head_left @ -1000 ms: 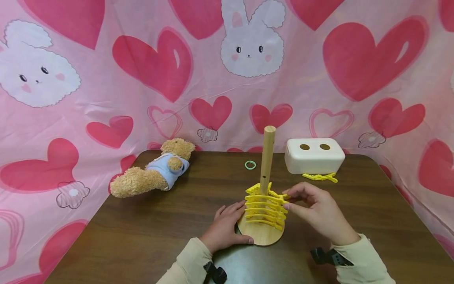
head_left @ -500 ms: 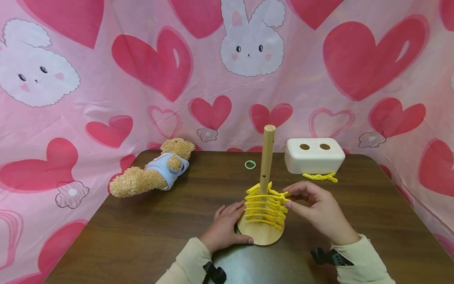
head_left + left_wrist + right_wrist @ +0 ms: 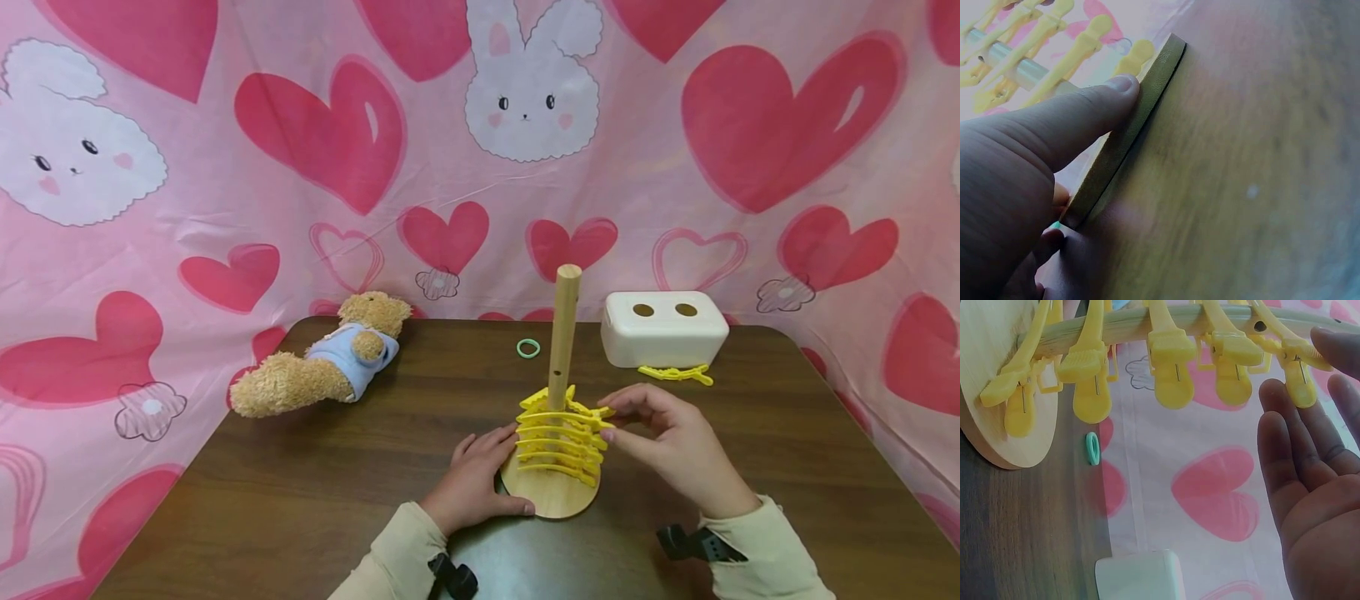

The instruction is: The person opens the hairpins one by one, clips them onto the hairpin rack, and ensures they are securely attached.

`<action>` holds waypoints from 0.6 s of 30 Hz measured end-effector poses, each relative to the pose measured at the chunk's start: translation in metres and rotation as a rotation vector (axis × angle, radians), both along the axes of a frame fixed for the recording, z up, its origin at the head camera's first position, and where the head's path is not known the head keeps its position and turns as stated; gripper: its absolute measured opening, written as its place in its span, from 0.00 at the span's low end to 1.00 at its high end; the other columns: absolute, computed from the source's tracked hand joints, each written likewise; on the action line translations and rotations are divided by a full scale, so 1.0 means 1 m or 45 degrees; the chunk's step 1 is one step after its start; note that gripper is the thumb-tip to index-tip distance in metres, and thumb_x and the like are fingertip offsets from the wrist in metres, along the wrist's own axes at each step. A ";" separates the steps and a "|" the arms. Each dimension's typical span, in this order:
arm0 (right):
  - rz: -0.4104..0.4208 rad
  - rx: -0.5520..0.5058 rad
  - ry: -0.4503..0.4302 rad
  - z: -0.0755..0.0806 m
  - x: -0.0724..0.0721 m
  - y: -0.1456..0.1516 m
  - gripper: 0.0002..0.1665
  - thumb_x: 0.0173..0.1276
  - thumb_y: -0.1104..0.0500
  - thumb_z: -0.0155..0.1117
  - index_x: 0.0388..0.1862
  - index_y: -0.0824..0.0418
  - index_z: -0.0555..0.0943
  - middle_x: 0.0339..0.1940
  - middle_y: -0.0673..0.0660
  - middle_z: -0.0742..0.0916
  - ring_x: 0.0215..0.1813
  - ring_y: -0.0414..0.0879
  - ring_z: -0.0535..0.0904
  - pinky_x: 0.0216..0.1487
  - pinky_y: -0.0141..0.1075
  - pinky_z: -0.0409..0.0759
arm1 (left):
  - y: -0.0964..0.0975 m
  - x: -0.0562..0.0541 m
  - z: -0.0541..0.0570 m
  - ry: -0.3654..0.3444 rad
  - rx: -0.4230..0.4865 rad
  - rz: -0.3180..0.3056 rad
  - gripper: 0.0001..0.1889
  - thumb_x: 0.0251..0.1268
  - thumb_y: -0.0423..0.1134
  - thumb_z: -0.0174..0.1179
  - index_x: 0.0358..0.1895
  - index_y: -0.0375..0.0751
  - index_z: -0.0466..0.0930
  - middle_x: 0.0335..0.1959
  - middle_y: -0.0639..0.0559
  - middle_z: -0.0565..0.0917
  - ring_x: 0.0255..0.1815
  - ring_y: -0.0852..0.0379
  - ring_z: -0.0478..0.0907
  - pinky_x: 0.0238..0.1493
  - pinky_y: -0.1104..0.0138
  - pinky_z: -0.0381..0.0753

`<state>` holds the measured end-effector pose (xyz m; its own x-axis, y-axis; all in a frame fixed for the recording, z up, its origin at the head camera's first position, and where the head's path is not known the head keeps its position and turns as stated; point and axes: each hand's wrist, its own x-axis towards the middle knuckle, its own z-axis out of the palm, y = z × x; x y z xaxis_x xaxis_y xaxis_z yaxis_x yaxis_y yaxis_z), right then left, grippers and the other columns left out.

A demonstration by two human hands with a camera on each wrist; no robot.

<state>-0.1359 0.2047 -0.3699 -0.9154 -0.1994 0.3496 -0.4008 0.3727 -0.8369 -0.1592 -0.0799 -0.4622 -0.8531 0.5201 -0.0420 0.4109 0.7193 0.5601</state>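
A wooden stand has a round base (image 3: pixel 558 502) and an upright post (image 3: pixel 564 333). Several yellow alligator hair clips (image 3: pixel 1171 362) are fastened one above another along the post. My left hand (image 3: pixel 474 487) holds the base at its left side, thumb (image 3: pixel 1100 106) on the rim and the other fingers round the far edge. At the stand's right, my right hand (image 3: pixel 678 450) pinches the tail ends of the topmost clip (image 3: pixel 1297 369) between thumb and fingers. The bite of that clip on the post is partly hidden.
One loose yellow clip (image 3: pixel 677 374) lies before a white box (image 3: pixel 663 343) with two round holes. Behind the post is a small green ring (image 3: pixel 528 348). A teddy bear (image 3: pixel 330 367) in blue lies at the left. A pink printed cloth (image 3: pixel 450 175) hangs behind the table (image 3: pixel 360 492).
The view has shifted very slightly. Both hands keep their places on the stand and the topmost clip, with hardly any movement seen.
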 end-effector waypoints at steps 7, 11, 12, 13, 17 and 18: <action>0.016 -0.012 -0.019 0.000 0.000 0.002 0.16 0.61 0.61 0.76 0.47 0.57 0.82 0.47 0.53 0.87 0.46 0.48 0.84 0.47 0.33 0.83 | 0.000 -0.001 -0.001 -0.003 -0.007 0.002 0.53 0.51 0.68 0.70 0.78 0.48 0.61 0.80 0.57 0.58 0.79 0.54 0.55 0.76 0.42 0.43; -0.012 -0.004 -0.010 0.000 -0.001 0.009 0.17 0.63 0.61 0.75 0.50 0.57 0.82 0.48 0.52 0.87 0.48 0.47 0.84 0.51 0.32 0.82 | -0.001 -0.001 -0.001 -0.004 -0.010 0.003 0.53 0.51 0.68 0.70 0.78 0.48 0.61 0.80 0.57 0.58 0.79 0.53 0.55 0.76 0.43 0.43; -0.028 0.004 0.001 0.000 -0.001 0.011 0.17 0.63 0.61 0.75 0.50 0.57 0.82 0.48 0.52 0.87 0.49 0.47 0.84 0.52 0.31 0.81 | -0.001 -0.001 0.000 -0.002 -0.011 0.002 0.53 0.51 0.68 0.70 0.78 0.48 0.61 0.80 0.57 0.58 0.79 0.53 0.55 0.76 0.43 0.43; -0.049 0.009 0.015 0.001 -0.002 0.013 0.17 0.64 0.61 0.74 0.51 0.56 0.83 0.48 0.52 0.87 0.49 0.46 0.83 0.53 0.29 0.80 | -0.001 -0.001 0.000 0.003 -0.014 0.001 0.53 0.51 0.68 0.70 0.78 0.48 0.61 0.80 0.57 0.58 0.79 0.53 0.55 0.76 0.42 0.44; -0.156 0.039 0.083 0.000 -0.003 0.020 0.16 0.65 0.61 0.73 0.51 0.56 0.83 0.49 0.50 0.87 0.51 0.41 0.80 0.54 0.24 0.75 | 0.000 0.000 0.000 0.012 -0.008 -0.006 0.53 0.51 0.68 0.70 0.78 0.47 0.61 0.80 0.56 0.59 0.79 0.52 0.56 0.75 0.42 0.45; -0.180 0.041 0.107 -0.001 -0.004 0.022 0.16 0.64 0.62 0.74 0.51 0.56 0.83 0.48 0.50 0.86 0.51 0.41 0.79 0.54 0.24 0.73 | 0.001 0.000 -0.001 0.012 -0.006 -0.008 0.53 0.51 0.69 0.70 0.78 0.47 0.61 0.80 0.56 0.59 0.79 0.52 0.56 0.75 0.42 0.45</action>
<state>-0.1400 0.2269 -0.3708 -0.9030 -0.0827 0.4215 -0.4103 0.4566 -0.7894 -0.1589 -0.0791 -0.4630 -0.8504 0.5249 -0.0362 0.4205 0.7193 0.5530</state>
